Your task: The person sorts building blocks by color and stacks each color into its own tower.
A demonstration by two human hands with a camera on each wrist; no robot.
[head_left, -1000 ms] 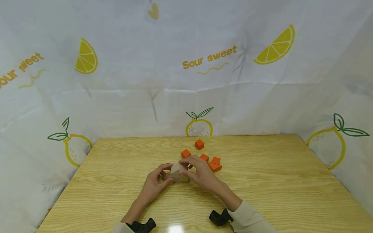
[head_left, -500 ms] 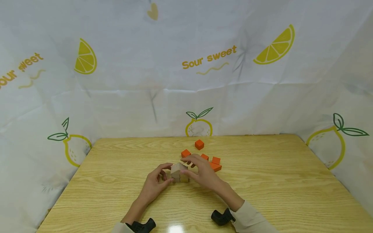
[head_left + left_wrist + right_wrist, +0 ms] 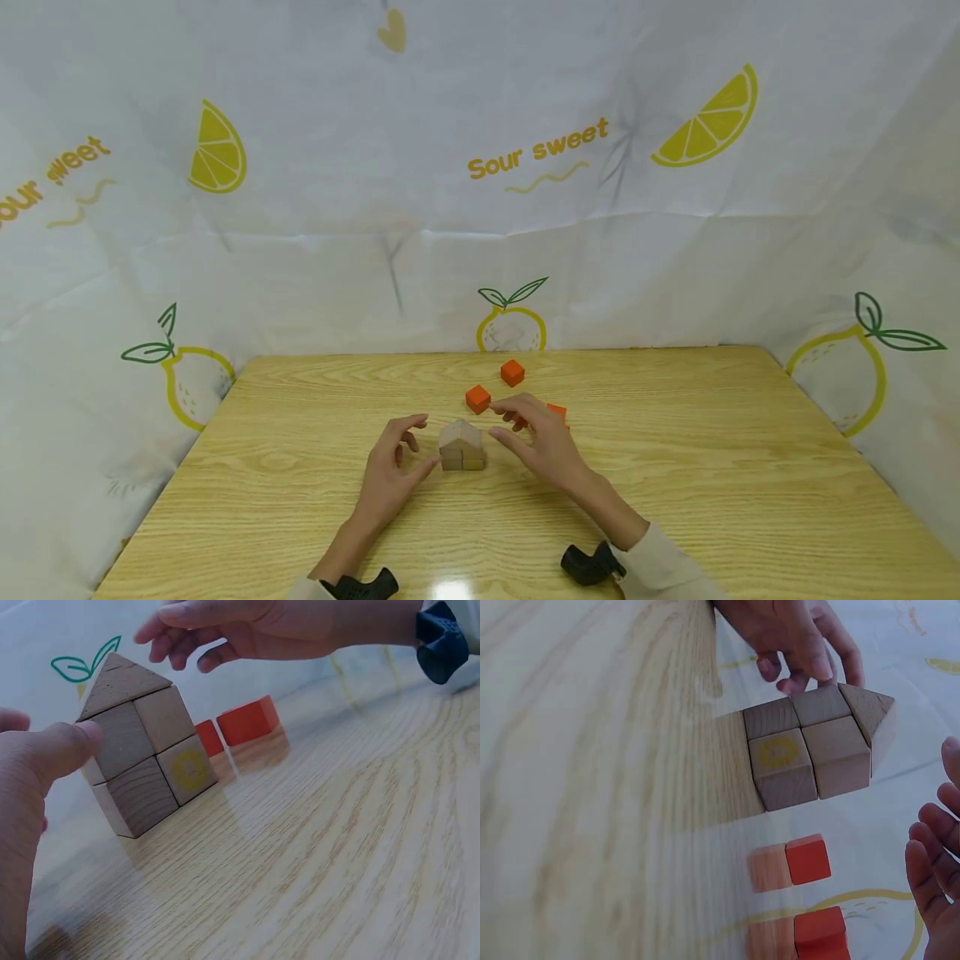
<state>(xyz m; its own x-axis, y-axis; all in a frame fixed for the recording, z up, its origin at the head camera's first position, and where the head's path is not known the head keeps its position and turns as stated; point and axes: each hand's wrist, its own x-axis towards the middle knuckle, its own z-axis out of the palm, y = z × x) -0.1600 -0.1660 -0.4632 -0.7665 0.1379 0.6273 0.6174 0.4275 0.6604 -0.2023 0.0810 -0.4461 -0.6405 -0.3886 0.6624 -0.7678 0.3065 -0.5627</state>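
Observation:
A small house of plain wooden cubes (image 3: 129, 741), stacked in two rows of two, stands on the table, topped by a triangular block (image 3: 124, 684). One lower cube carries a yellow ring mark (image 3: 190, 769). My left hand (image 3: 388, 468) is at the left of the stack, fingers loosely bent, its thumb tip right at the side of an upper cube in the left wrist view. On the other side, my right hand (image 3: 546, 443) hovers beside the house, apart from it, with relaxed, spread fingers and nothing in them.
Behind the house lie orange-red cubes: one far back (image 3: 513, 372), another nearer (image 3: 478, 399). More orange-red blocks (image 3: 557, 411) are partly hidden behind my right hand. A white cloth (image 3: 360, 167) with lemon prints hangs beyond the wooden table (image 3: 712, 467).
My right hand has let go of the triangular block and drawn back to the right. My left hand has loosened and shifted slightly left. The house stays in place.

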